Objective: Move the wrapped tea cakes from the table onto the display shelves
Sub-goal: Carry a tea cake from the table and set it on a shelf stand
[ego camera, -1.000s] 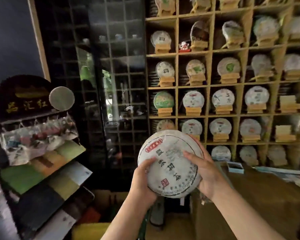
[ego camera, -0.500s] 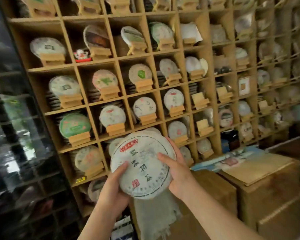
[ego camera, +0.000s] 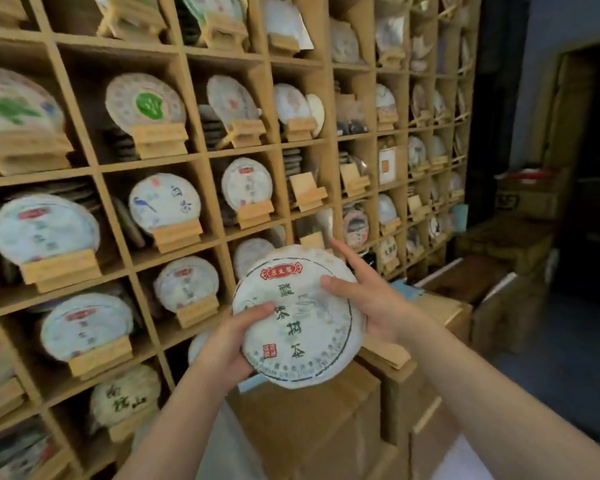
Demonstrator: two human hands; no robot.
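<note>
White paper is wrapping the round tea cake (ego camera: 298, 317), which is being held up at chest height in front of the wooden display shelves (ego camera: 201, 157), face toward the camera, its red seal and dark characters showing. It is not yet resting on any shelf. Most cubbies are already showing a cake propped on a small wooden stand, while a few stands, such as the bare stand (ego camera: 307, 192) in the middle column, are sitting without one; judging by that, this cake is in mid-carry and placing it is what remains. How many cakes are left on the table cannot be told. The left hand (ego camera: 227, 344) is gripping the lower left edge, thumb across the face. The right hand (ego camera: 368, 292) is gripping the right edge, thumb on the front, index finger stretched toward the shelves.
</note>
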